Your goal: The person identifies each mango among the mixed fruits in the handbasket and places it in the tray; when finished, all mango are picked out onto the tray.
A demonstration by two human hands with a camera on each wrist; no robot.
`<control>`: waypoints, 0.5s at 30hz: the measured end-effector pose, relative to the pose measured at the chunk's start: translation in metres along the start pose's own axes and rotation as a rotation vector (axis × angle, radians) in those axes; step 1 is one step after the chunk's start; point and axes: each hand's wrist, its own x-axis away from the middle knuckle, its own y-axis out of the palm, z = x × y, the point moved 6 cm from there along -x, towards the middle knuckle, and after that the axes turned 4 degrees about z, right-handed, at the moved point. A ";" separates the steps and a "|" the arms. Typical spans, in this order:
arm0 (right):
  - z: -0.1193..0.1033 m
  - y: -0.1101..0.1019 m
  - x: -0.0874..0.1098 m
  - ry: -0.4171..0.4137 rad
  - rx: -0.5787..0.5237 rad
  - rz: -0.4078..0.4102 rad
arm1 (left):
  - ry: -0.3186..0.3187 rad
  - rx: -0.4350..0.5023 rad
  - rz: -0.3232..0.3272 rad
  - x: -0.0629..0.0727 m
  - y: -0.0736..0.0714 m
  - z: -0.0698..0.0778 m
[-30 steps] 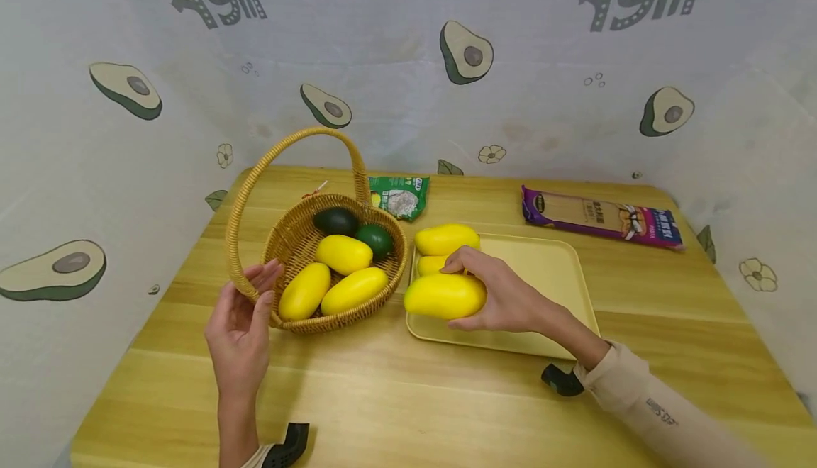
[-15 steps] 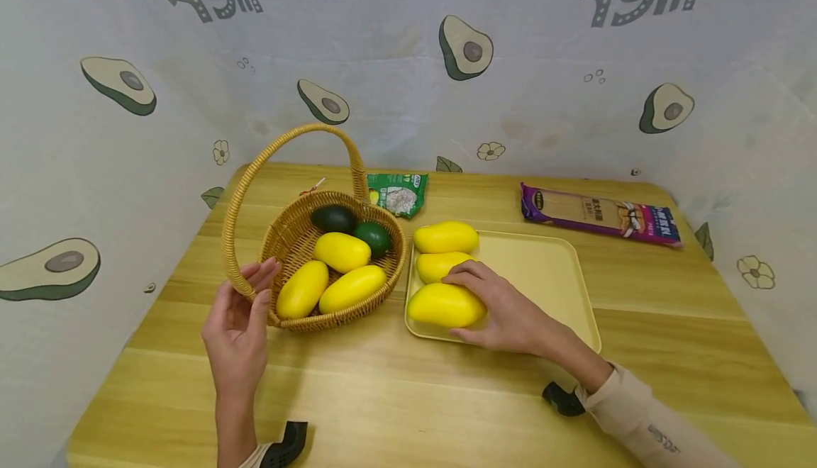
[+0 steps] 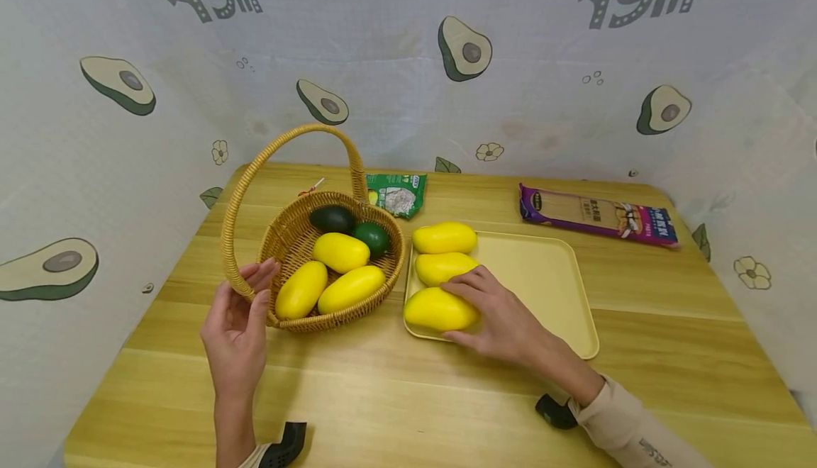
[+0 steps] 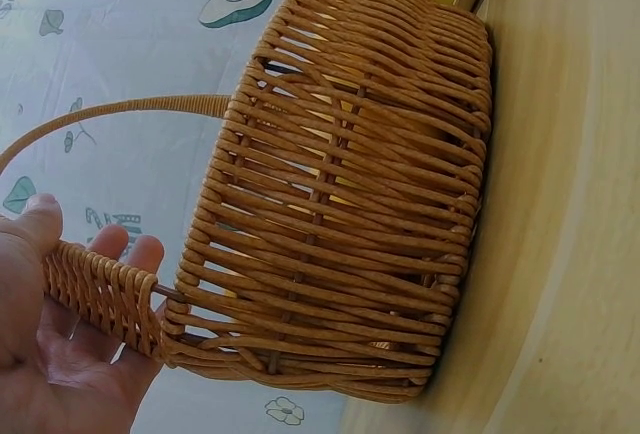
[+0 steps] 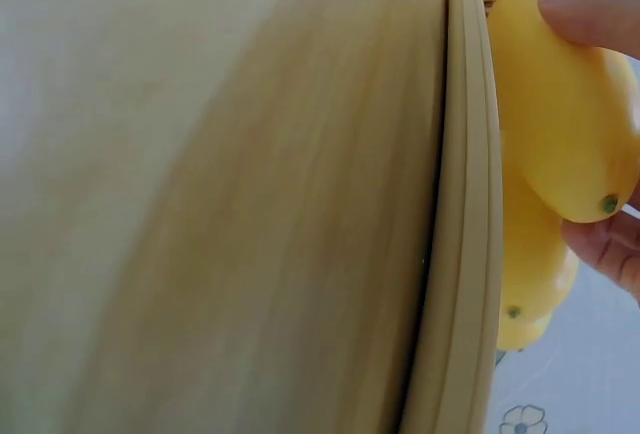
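In the head view my right hand (image 3: pixel 507 319) has its thumb and fingers around a yellow mango (image 3: pixel 440 309) at the near left of the cream tray (image 3: pixel 542 276). Behind it, two more mangoes lie in a column along the tray's left side. The right wrist view shows the thumb on the held mango (image 5: pixel 560 104) and fingertips at its other side. My left hand (image 3: pixel 237 344) holds the lower handle of a wicker basket (image 4: pixel 330 194), thumb on one side and fingers on the other. Inside the basket are three mangoes and two dark green avocados (image 3: pixel 371 239).
A green packet (image 3: pixel 398 195) and a small white stick (image 3: pixel 315 186) lie behind the basket. A purple pasta pack (image 3: pixel 596 216) lies at the back right, beyond the tray. A printed cloth hangs around the wooden table (image 3: pixel 383 397).
My right hand has lowered the mango onto the tray's near left, in front of the other two. The middle mango shows more now. My left hand has stayed at the basket handle.
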 end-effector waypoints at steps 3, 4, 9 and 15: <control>0.000 0.000 0.001 0.002 0.007 -0.010 | -0.001 -0.002 0.000 0.000 0.000 0.000; 0.000 -0.001 0.002 0.002 0.008 -0.013 | -0.002 -0.003 0.001 0.000 0.000 0.000; 0.002 -0.001 0.004 -0.003 0.018 -0.012 | -0.002 0.000 0.001 0.001 0.000 -0.001; 0.003 -0.001 0.004 -0.031 0.065 -0.006 | 0.005 0.013 0.000 0.000 0.000 -0.001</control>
